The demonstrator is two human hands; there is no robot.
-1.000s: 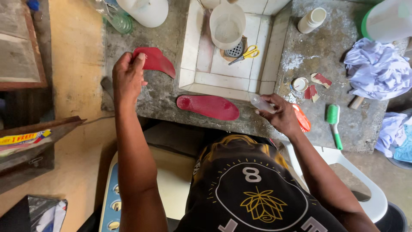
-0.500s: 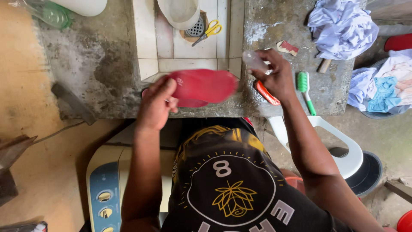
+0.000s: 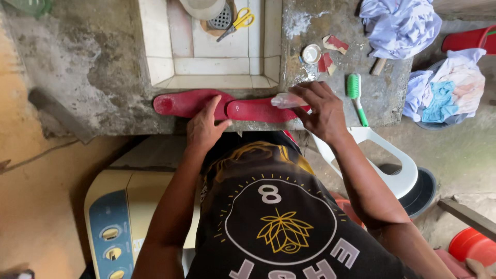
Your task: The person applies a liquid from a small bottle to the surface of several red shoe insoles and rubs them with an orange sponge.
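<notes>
- My left hand (image 3: 205, 125) lies flat, fingers spread, gripping nothing, on two smooth red insoles (image 3: 227, 106) laid end to end along the rough concrete counter (image 3: 93, 67) edge.
- My right hand (image 3: 321, 109) closes around a small clear plastic bottle (image 3: 287, 100) over the right insole.
- A green brush (image 3: 356, 96) lies near.

Insoles (image 3: 227, 106) before sink (image 3: 160, 62), seemingly overlapping.
</notes>
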